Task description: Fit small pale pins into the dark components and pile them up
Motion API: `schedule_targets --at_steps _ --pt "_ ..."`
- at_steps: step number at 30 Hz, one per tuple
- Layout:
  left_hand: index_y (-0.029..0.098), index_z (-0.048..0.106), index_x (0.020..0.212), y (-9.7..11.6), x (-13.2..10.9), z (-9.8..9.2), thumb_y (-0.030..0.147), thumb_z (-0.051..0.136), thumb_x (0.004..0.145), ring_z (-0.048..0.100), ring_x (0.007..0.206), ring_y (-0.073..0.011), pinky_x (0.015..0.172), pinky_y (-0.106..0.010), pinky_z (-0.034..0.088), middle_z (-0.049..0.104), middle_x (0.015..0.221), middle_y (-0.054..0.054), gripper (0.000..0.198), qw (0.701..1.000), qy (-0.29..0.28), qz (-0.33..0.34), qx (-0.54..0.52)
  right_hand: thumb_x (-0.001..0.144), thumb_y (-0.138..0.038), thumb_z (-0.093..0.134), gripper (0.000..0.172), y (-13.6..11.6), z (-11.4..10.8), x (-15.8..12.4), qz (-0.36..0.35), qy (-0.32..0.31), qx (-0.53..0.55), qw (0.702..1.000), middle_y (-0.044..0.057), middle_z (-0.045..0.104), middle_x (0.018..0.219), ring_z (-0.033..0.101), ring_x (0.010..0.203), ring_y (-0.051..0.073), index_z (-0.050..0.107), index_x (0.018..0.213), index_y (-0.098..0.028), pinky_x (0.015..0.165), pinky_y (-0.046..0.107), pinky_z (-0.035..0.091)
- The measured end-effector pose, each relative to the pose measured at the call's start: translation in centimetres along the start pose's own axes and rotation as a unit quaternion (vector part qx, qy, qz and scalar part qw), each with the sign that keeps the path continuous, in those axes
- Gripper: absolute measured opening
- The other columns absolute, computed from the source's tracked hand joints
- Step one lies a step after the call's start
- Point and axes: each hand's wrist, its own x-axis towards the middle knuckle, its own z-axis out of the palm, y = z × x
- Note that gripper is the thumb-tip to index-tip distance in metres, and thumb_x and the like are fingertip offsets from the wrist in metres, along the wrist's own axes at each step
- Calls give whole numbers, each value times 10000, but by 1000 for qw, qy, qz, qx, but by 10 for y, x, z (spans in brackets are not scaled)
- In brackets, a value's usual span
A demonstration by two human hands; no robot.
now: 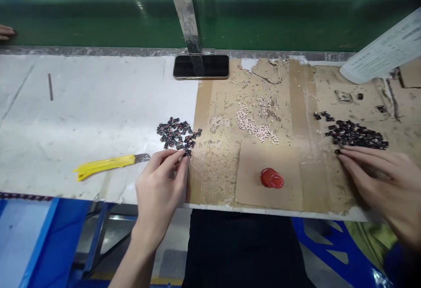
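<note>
— While both hands are seen narrowed to a pinch, what is held?

— In the left hand [162, 178], a small dark piece [185, 153] appears to be nipped between thumb and forefinger. In the right hand [378, 174], another dark bit [337, 151] seems to be caught likewise at the tips.

— How should such parts be handled?

— They are judged very light and probably stiff, so that little force is needed. They are best taken across opposite sides; if squeezed off-centre, they could be flicked away. Whether the surface is slippery cannot be told.

— And what is found between the hands?

— A red disc-like lump [272, 178], set on a cardboard square [250, 193].

— Farther out?

— Just beyond the left hand, a loose left pile [173, 132] is spread; beyond the right, a denser right pile [357, 135] is heaped. Between these, tiny pale chips [253, 126] are scattered, likely lighter and harder to pick up singly. Beyond them, against the metal rail, a phone [201, 73] is laid.
</note>
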Motion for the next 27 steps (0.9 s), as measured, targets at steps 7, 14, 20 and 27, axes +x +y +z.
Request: schedule_targets --at_steps 7,14,20,27 --pt "212 746 914 8 5 -8 261 646 985 753 831 -222 786 -357 585 775 997 -56 132 998 -50 -31 -13 959 -294 719 253 -75 25 57 -79 -100 110 986 85 784 1179 743 1053 302 792 1201 -296 925 443 578" --pt "226 689 982 6 1 -18 144 566 972 713 899 -223 798 -371 548 729 1008 -35 149 989 -108 -81 -67 1024 -260 614 207 -114 57 84 -133 -177 89 971 99 788 1117 744 929 263 810 1074 -216 768 411 578" --pt "198 696 999 11 -2 -13 141 596 998 708 949 -188 870 -351 613 683 1049 -47 115 988 -28 -72 -134 977 -178 631 189 -118 58 86 -123 -163 102 974 61 823 1004 770 860 240 812 945 -221 731 388 585" --pt "219 777 1128 48 2 -15 181 699 986 733 1147 -190 877 -262 657 745 1260 -63 166 947 -12 -94 -307 893 -208 754 102 -117 47 84 19 -122 244 962 15 836 929 795 836 232 826 915 -277 768 390 650"
